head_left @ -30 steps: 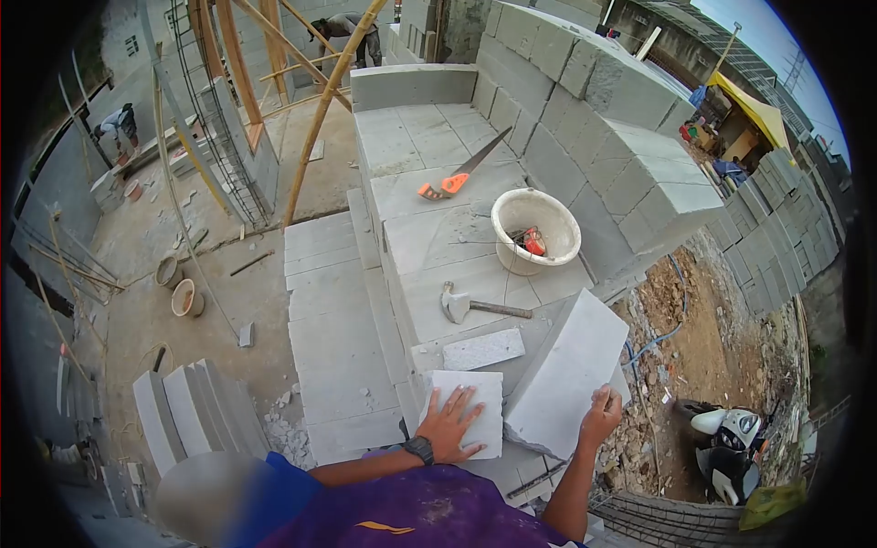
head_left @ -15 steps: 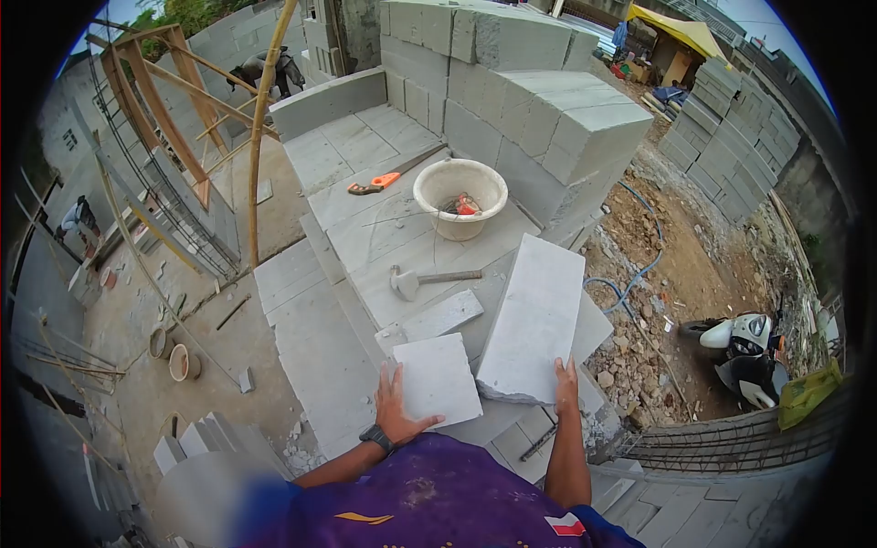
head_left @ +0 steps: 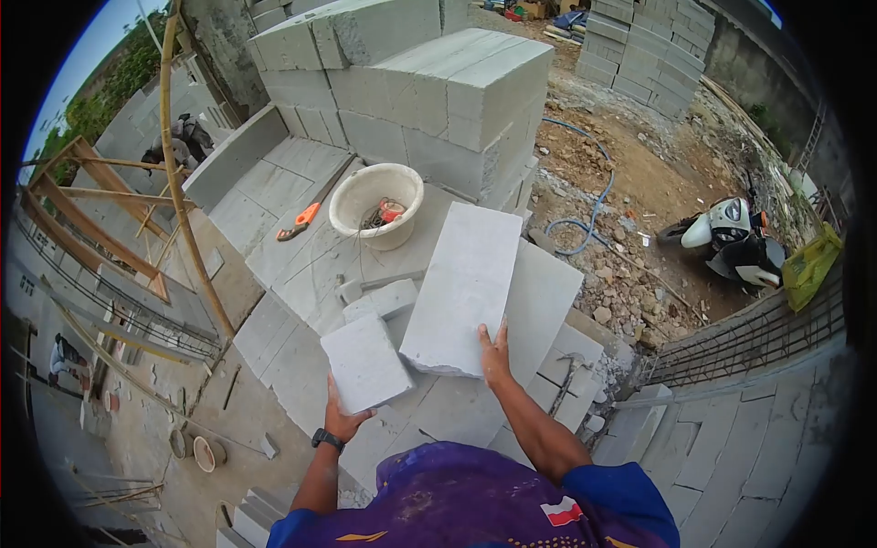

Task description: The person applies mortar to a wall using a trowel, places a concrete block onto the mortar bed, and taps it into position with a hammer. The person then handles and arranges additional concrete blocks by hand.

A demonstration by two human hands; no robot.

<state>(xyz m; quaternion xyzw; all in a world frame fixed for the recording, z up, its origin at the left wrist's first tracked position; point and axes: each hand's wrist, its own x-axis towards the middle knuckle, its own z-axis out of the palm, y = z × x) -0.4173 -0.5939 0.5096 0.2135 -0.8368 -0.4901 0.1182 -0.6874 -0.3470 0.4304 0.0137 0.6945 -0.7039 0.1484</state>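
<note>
My left hand (head_left: 345, 416) grips the near left corner of a small squarish pale block (head_left: 365, 363), thumb along its near edge. Beside it, apart by a narrow gap, lies a long pale lightweight block (head_left: 464, 288) with a rough near end. My right hand (head_left: 494, 356) rests at that block's near right corner, fingers spread. Behind the small block are a block offcut (head_left: 382, 300) and a hammer (head_left: 352, 290), partly covered. Farther back stand a white bucket (head_left: 376, 205) with a red item and wire inside, and a handsaw (head_left: 301, 222) with an orange handle.
A stacked block wall (head_left: 411, 110) rises behind the bucket. A bamboo pole (head_left: 174, 164) stands at left, near a wooden frame (head_left: 91, 219). Rubble (head_left: 603, 297), a blue hose (head_left: 598, 205) and a motorbike (head_left: 731, 239) are at right. Other people work at far left.
My view has turned, shifting the scene leftward. My right hand has moved from the long block's side to its near corner. The small block has turned slightly with my left hand.
</note>
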